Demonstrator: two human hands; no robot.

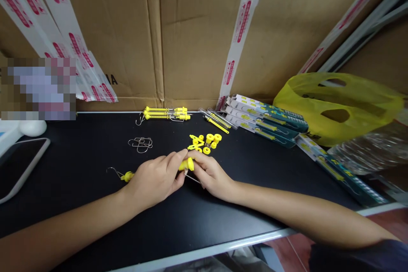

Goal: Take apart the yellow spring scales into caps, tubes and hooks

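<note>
Above the near tabletop (191,229), our left hand (153,179) wraps the yellow tube (188,164), probably light, stiff and best gripped mid-length, while our right hand (214,177) pinches its wire (193,177).

My left hand (156,178) grips a yellow spring scale (190,164), its hook (114,171) jutting out leftward; my right hand (213,176) holds a metal wire (193,177) at the other end. Beyond them on the black table (219,229) lie yellow plastic parts (209,139), bent wire loops (142,145) and more spring scales (159,113).
</note>
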